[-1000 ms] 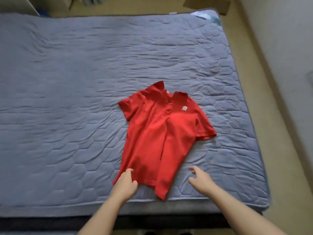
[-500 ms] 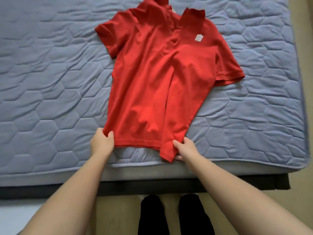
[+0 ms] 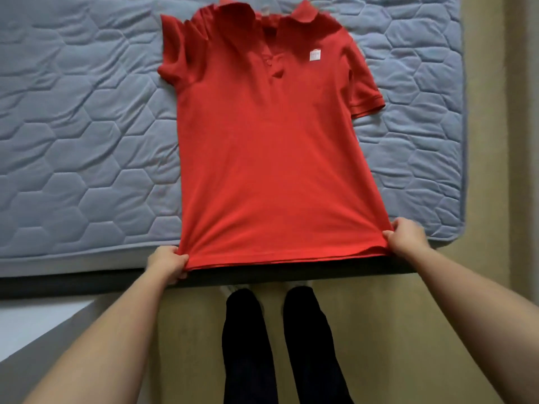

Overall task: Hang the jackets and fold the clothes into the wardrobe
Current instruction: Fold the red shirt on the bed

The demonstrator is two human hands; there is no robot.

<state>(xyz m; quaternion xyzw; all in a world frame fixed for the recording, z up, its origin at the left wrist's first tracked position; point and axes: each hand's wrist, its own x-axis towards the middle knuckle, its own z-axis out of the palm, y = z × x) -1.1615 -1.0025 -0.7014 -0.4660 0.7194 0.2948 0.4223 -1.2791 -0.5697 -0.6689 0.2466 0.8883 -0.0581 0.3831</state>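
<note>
Red polo shirt (image 3: 271, 158): small white chest label (image 3: 315, 55), writing unreadable.

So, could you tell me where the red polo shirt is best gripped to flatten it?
At both corners of its hem, from the near side. The red polo shirt lies face up, collar far, hem at the mattress edge, so both corners are free to pinch; the left hand and right hand grip there.
</note>
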